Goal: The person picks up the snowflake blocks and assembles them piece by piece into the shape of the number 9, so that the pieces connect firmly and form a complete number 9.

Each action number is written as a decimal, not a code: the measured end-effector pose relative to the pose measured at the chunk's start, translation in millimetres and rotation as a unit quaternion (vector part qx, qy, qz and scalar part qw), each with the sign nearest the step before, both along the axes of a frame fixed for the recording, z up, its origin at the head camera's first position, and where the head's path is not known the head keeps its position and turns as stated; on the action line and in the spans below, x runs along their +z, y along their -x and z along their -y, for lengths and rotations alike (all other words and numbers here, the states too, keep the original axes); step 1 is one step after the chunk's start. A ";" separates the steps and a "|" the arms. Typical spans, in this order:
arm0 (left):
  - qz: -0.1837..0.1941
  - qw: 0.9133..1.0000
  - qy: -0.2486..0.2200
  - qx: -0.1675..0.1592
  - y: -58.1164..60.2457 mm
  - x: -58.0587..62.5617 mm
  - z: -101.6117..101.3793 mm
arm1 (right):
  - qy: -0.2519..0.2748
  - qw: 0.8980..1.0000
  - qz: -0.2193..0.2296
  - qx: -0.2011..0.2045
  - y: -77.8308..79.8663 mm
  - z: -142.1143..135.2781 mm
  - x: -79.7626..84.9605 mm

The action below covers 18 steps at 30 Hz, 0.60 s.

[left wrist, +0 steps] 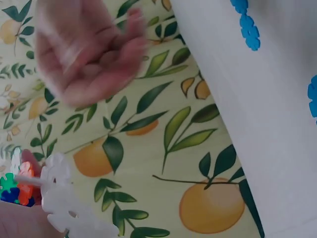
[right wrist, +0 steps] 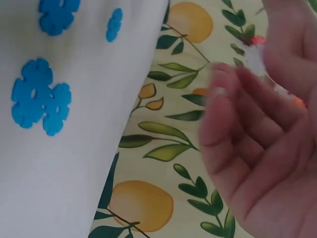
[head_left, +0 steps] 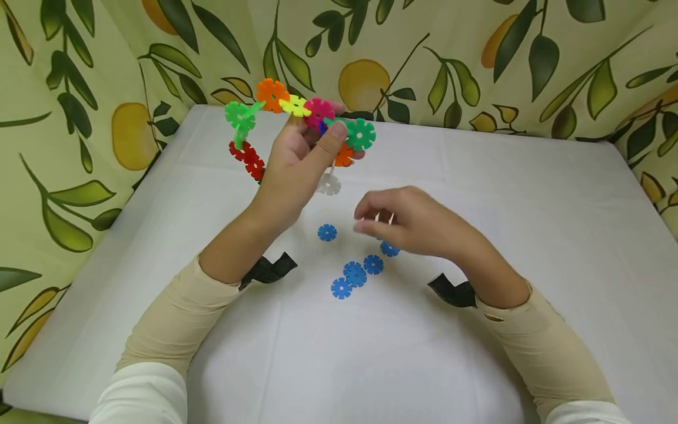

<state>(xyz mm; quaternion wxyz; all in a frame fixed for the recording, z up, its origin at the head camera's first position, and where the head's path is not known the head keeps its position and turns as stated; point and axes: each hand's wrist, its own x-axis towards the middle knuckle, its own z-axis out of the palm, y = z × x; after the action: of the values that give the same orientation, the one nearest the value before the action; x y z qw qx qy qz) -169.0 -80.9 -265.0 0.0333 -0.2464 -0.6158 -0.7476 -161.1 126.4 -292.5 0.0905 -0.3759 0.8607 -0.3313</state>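
My left hand (head_left: 296, 168) is raised over the far part of the table and grips a chain of interlocked plastic flower discs (head_left: 319, 112), thumb on top. Orange, yellow, pink, green and red discs show in the chain, and a clear white disc (head_left: 331, 184) hangs below the hand. Up close in the left wrist view, white discs (left wrist: 57, 171) stick out beside green, orange and blue ones. To the right and lower, my right hand (head_left: 410, 221) hovers above blue discs, its fingers loosely bent. Nothing shows between its fingertips in the right wrist view.
Several loose blue flower discs (head_left: 355, 274) lie mid-table, some overlapping; one blue disc (head_left: 326, 232) sits apart to the left. A white cloth covers the table (head_left: 503, 353). Behind it hangs a curtain (head_left: 450, 35) with leaf and fruit print. Black straps (head_left: 272, 268) dangle at both wrists.
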 end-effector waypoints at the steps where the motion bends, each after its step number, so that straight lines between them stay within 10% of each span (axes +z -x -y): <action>1: -0.004 1.000 -0.012 0.003 0.4 0.1 1.0 | -0.037 0.999 0.001 0.024 -0.9 2.9 -2.8; 9: 0.007 0.999 -0.042 -0.020 -0.3 1.6 2.8 | -0.215 0.971 0.036 0.103 -13.1 23.6 -30.2; 18: 0.072 0.992 -0.085 -0.067 -1.8 1.9 4.0 | -0.236 0.966 0.066 0.084 -15.1 30.5 -37.7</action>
<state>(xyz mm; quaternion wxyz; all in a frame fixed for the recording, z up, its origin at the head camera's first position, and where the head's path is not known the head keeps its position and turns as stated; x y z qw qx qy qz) -167.2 -84.9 -263.1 -0.0400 -0.2291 -0.5329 -0.8136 -146.0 95.9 -330.3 0.2609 -0.3919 0.8721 -0.1337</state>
